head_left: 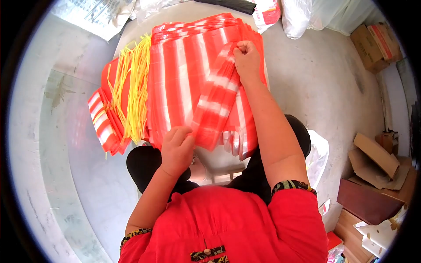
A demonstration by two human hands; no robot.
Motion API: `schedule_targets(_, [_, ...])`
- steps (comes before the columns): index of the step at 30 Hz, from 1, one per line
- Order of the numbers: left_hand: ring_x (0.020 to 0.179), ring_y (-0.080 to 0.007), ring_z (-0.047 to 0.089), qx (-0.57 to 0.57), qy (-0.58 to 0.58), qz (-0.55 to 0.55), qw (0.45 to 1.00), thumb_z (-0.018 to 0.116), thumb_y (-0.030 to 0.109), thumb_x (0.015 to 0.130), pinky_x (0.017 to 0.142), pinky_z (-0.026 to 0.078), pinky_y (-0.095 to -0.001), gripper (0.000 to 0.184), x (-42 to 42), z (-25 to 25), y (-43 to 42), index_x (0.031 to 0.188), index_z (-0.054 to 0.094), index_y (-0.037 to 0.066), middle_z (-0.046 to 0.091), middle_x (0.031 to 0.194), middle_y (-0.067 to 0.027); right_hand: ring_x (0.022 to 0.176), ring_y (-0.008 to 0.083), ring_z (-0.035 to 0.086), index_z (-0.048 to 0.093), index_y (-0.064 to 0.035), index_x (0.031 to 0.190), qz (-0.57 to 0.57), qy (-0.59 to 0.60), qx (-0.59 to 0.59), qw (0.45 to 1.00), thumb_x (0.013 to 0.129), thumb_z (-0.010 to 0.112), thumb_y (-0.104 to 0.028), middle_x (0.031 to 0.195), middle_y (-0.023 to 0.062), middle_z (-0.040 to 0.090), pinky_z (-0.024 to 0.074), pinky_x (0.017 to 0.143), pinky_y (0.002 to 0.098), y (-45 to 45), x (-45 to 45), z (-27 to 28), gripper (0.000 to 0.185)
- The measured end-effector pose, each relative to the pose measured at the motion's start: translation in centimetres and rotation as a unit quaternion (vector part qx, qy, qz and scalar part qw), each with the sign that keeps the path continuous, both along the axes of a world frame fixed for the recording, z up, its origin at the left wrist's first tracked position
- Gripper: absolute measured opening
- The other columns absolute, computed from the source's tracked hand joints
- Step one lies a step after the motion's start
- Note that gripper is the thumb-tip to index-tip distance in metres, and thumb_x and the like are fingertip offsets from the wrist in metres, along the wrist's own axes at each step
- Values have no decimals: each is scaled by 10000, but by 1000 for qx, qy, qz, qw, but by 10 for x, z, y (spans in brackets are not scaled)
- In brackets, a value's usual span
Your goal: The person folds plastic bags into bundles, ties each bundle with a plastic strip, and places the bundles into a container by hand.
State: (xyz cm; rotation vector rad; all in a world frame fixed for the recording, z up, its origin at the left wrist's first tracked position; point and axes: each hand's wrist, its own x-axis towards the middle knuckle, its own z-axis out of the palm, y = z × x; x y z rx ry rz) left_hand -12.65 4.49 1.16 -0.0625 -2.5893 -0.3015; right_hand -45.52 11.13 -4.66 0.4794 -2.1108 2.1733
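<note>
A folded strip of red-and-white striped plastic bags (215, 103) lies slantwise over a broad stack of the same bags (175, 74). My right hand (247, 61) is closed, pinching the strip's upper end. My left hand (177, 149) is at its lower left corner, with fingers curled; whether they grip the plastic is hard to make out. Left of the stack lies a bunch of thin yellow strips (138, 83). Beside these is a folded bundle of striped bags (105, 122), with a yellow strip across it.
The stack rests on a pale table (184, 12) in front of my knees. A black roll (232, 5) lies at its far edge. White plastic bags (296, 17) stand behind on the right. Cardboard boxes (375, 46) and an opened carton (372, 162) are on the right floor.
</note>
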Motion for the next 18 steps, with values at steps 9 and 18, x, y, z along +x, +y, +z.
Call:
schedule_targets(9, [1097,-388,640,12,-38,-41,998,711,36,754,936,535,-468,179,-9,-3,11,880,591,-4,649,1158,-189,994,262,694,650,-34,1117,-3,-3,61,998,939,644,-98,1046,124,717,542,891,370,2,5,1,189])
schedule_targets(18, [1207,-410,563,94,-128,6,987,773,104,730,1030,477,-486,446,-30,12,27,1147,647,7,589,1220,-197,1113,301,646,607,-14,1297,46,107,139,983,971,620,-161,1203,161,676,504,981,385,12,18,9,358])
